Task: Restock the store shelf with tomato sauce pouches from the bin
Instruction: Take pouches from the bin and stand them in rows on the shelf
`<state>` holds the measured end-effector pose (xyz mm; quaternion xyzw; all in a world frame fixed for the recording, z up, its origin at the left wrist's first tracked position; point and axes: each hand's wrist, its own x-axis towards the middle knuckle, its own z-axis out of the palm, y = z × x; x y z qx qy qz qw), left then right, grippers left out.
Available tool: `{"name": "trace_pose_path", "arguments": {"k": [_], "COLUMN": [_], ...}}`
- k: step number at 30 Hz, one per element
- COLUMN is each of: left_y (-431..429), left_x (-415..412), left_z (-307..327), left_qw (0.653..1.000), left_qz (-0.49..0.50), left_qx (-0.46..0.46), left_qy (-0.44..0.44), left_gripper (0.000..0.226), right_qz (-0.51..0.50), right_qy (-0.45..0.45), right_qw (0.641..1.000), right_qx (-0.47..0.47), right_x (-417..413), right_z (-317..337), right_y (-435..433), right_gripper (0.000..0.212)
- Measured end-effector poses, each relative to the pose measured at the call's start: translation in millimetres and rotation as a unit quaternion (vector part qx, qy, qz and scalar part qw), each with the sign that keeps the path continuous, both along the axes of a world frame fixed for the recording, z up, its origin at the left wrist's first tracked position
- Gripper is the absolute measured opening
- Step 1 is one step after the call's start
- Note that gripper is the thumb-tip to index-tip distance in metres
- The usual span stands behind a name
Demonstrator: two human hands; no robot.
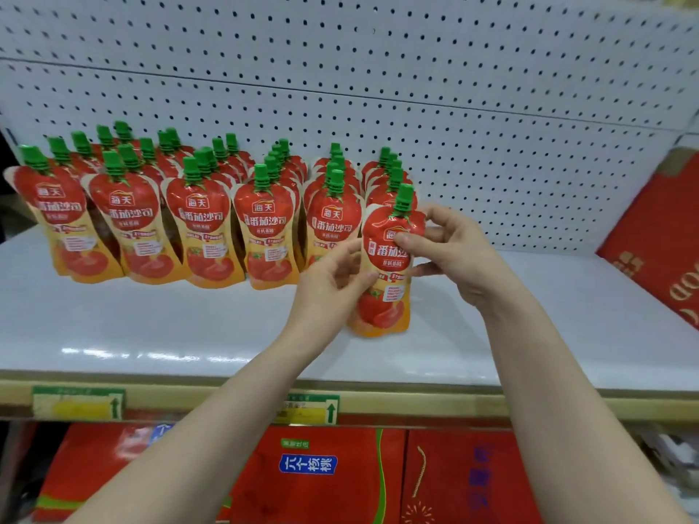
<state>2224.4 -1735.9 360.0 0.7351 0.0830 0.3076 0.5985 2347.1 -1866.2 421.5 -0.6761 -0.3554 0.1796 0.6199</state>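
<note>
A red and orange tomato sauce pouch [386,296] with a green cap stands upright on the white shelf [151,327], at the front of the rightmost row. My left hand [333,281] pinches its left edge. My right hand [450,255] grips its upper right side, thumb across the label. Several rows of identical pouches [196,221] stand to the left and behind, reaching back to the pegboard. The bin is not in view.
A white pegboard wall [454,88] backs the shelf. A red carton [658,236] leans at the shelf's right end. Green and yellow price tags [79,402] sit on the shelf's front rail. Red gift boxes [321,474] fill the level below.
</note>
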Motion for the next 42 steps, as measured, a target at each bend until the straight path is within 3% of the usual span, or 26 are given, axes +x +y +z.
{"name": "trace_pose_path", "arguments": {"k": [2,4,6,9,19,24,30,39,42], "left_y": [13.6,31.7,48.5,63.4,65.6,63.3,64.6,67.0,68.2], "left_x": [0.9,2.6,7.1,17.8,36.4,37.9,39.2,42.1,41.1], "left_z": [10.0,24.9,38.9,50.6,45.0,43.4,40.6,38.0,39.0], "left_qw": [0.982,0.936,0.899,0.876,0.838,0.841,0.839,0.832,0.833], "left_qz": [0.118,0.213,0.254,0.252,0.245,0.258,0.261,0.263,0.259], "left_qx": [0.145,0.277,0.357,0.41,0.477,0.464,0.467,0.48,0.481], "left_qy": [-0.01,-0.031,-0.019,0.04,0.104,0.103,0.095,0.09,0.088], "left_gripper": [0.037,0.039,0.044,0.053,0.079,0.079,0.077,0.077,0.078], "right_qz": [-0.031,-0.052,-0.068,-0.075,-0.089,-0.116,-0.14,-0.163,-0.198], "right_qy": [0.01,0.015,0.015,-0.004,-0.103,-0.061,-0.076,-0.132,-0.163], "right_qw": [0.999,0.998,0.998,0.997,0.99,0.99,0.985,0.973,0.957], "right_qx": [-0.002,-0.006,-0.011,-0.016,-0.027,-0.045,-0.072,-0.1,-0.14], "right_x": [10.7,19.9,27.7,36.0,61.6,56.8,53.2,46.9,46.6], "right_z": [-3.5,-8.4,-13.4,-16.3,-27.1,-44.6,-69.5,-66.5,-51.5], "right_y": [-7.1,-8.8,-4.8,9.1,43.4,36.9,38.0,44.4,37.6], "right_gripper": [0.016,0.015,0.014,0.012,0.028,0.052,0.03,0.032,0.045]}}
